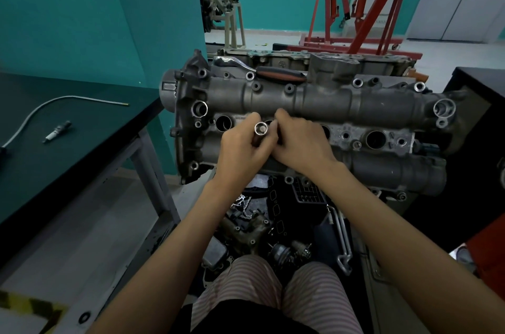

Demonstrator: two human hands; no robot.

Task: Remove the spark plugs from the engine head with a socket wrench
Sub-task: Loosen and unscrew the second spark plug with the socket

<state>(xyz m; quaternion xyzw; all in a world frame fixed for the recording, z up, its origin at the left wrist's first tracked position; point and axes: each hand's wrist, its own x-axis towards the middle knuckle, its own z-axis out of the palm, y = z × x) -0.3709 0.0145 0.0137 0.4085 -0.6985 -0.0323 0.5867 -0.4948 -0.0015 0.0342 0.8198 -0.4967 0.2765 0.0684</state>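
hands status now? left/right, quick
Left hand: gripping the socket, open end up, over the engine head.
Right hand: fingers curled at the socket's side; whether it grips anything cannot be told.

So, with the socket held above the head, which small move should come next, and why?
Probably lower the socket into the plug well under the hands. The left hand grips it upright with its open end up, the right hand steadies it, and the ratchet wrench lies unused on the engine head.
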